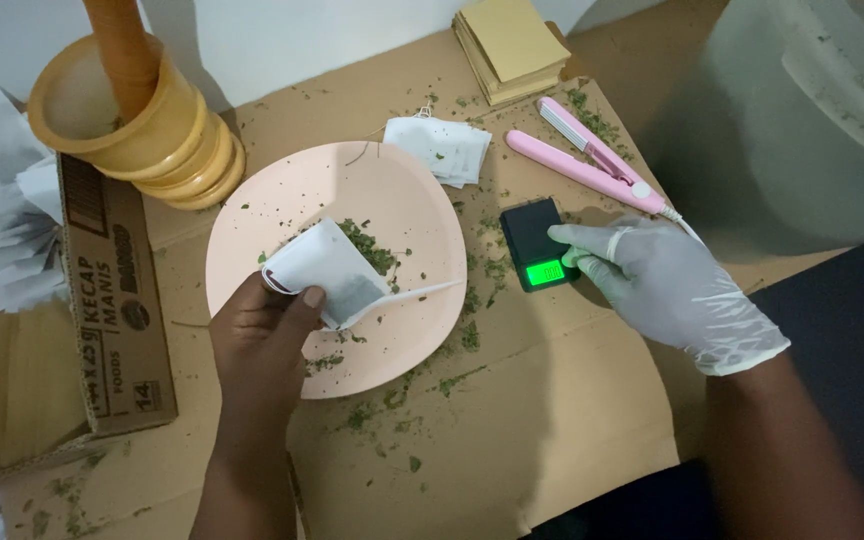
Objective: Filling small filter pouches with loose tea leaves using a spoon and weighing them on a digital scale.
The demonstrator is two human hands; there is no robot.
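Observation:
My bare left hand [264,330] pinches a small white filter bag [324,268] partly filled with dark dried leaf, holding it over a pink plate [402,200]. A little heap of green dried herb [372,248] and a white plastic spoon [414,293] lie on the plate beside the bag. My right hand [662,280], in a white glove, rests its fingertips on the front of a small black pocket scale [534,240] with a lit green display, just right of the plate.
A stack of empty white filter bags [442,148] lies behind the plate. A pink handheld sealer [592,165], tan envelopes [510,45], a wooden mortar with pestle [132,110], a cardboard box [112,300] and a large translucent tub [802,120] surround the cardboard work surface, strewn with herb crumbs.

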